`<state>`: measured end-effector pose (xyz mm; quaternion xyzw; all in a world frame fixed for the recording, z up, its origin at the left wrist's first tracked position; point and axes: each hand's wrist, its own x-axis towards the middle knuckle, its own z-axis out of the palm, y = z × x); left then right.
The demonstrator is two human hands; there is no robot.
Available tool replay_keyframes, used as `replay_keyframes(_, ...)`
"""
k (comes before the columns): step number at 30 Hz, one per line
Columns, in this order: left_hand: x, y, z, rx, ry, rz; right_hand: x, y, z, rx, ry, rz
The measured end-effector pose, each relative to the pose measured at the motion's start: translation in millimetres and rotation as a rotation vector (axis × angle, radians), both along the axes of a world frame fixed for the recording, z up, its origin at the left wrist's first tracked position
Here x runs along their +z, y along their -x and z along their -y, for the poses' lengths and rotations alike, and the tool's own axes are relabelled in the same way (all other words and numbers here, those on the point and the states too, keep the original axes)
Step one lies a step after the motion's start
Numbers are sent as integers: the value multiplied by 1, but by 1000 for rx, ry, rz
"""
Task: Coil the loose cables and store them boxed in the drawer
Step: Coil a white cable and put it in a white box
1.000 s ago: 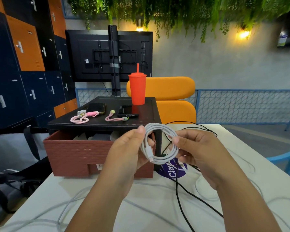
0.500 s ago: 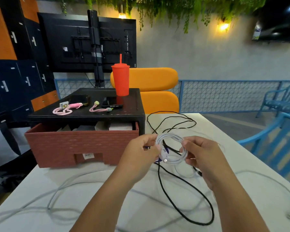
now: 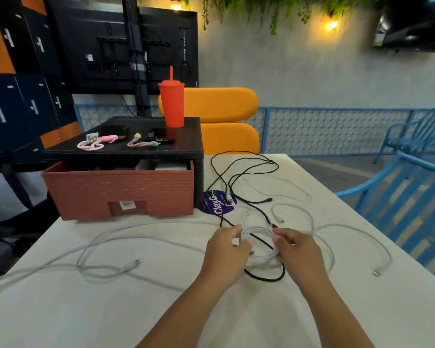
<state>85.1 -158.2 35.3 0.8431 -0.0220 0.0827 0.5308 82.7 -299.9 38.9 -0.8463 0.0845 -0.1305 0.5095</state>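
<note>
Holding a coiled white cable (image 3: pixel 258 230) just above the table (image 3: pixel 111 310), the left hand (image 3: pixel 226 247) and right hand (image 3: pixel 296 249) each pinch 1 side. This coil looks done (other cables lie loose); next it probably needs boxing, then the open drawer (image 3: pixel 118 187).

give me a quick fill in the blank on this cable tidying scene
The left hand and right hand hold a coiled ____ cable.
The brick-patterned drawer stands ____.
A ____ rises from the lid of the red tumbler.
The round sticker on the table is ____.
Missing: white; open; straw; purple.
</note>
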Motion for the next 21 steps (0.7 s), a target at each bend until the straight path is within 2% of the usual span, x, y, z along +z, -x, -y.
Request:
replay_keyframes(3,-9,5,3,5,-127,56,-9,0,-6,25,141,4)
replay_keyframes(9,-32,9,1,-25,-465,19,-22,4,-13,142,626,-18)
replay_keyframes(15,-38,6,3,-23,-672,-13,-30,3,-9,157,620,-34)
replay_keyframes(21,-38,2,5,6,-702,-33,-33,-5,-7,191,628,14)
